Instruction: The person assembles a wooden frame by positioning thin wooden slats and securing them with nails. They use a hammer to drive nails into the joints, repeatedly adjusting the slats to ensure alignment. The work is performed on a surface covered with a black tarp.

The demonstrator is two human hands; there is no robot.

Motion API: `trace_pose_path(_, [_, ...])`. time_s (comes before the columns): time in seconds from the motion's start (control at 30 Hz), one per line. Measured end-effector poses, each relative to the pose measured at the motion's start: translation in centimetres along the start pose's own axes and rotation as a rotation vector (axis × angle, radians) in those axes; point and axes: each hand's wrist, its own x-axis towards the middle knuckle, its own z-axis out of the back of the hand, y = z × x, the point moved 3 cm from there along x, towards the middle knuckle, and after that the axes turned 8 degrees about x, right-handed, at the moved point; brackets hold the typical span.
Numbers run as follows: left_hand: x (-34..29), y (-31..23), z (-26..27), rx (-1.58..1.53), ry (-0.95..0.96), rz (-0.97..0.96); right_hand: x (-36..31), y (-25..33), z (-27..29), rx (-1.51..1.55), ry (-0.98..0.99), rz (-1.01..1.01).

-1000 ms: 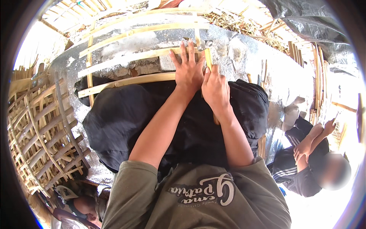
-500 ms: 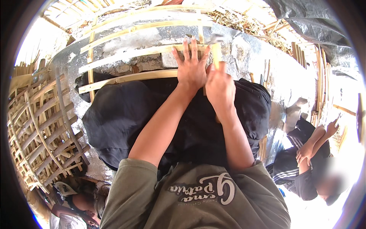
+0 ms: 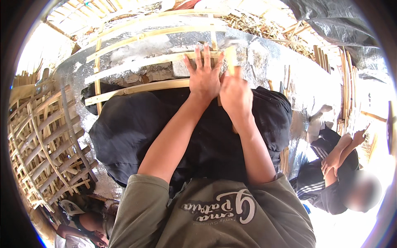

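Note:
My left hand (image 3: pixel 204 78) lies flat with fingers spread over the crosswise bamboo strips of a slatted frame. Its fingertips reach past the second strip from me (image 3: pixel 140 68), and its palm covers the right end of the nearest strip (image 3: pixel 144 86). Close beside it, my right hand (image 3: pixel 236 93) is closed around a hammer (image 3: pixel 231 58) with a pale wooden handle. Motion blurs the hammer's head, just right of the frame's right end. An upright strip (image 3: pixel 97 74) joins the crosswise ones at the left. Whatever lies beneath the left palm is hidden.
Finished woven bamboo panels (image 3: pixel 45 144) lean at the left. One person (image 3: pixel 82 223) is at lower left, and another (image 3: pixel 326 169) sits at right. Bamboo shavings (image 3: pixel 264 31) are heaped at the back. Black sheeting (image 3: pixel 331 20) hangs at upper right; bamboo poles (image 3: pixel 346 95) stand below it.
Both hands and the bamboo frame sit slightly further left in the picture. The hammer has shifted a little and its head is more blurred. The left hand stays spread on the strips.

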Motion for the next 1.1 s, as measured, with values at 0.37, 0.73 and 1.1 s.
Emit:
trace_pose_path(0.37, [0.2, 0.1, -0.2, 0.028, -0.062, 0.001, 0.5, -0.3, -0.3, 0.021, 0.191, -0.124])
trace_pose_path(0.73, [0.2, 0.1, 0.5, 0.006, -0.071, -0.010, 0.2, 0.6, 2.0, 0.074, 0.035, -0.003])
trace_pose_path(1.1, [0.0, 0.0, 0.1, 0.034, -0.011, -0.013, 0.5, 0.6, 2.0, 0.117, 0.062, -0.065])
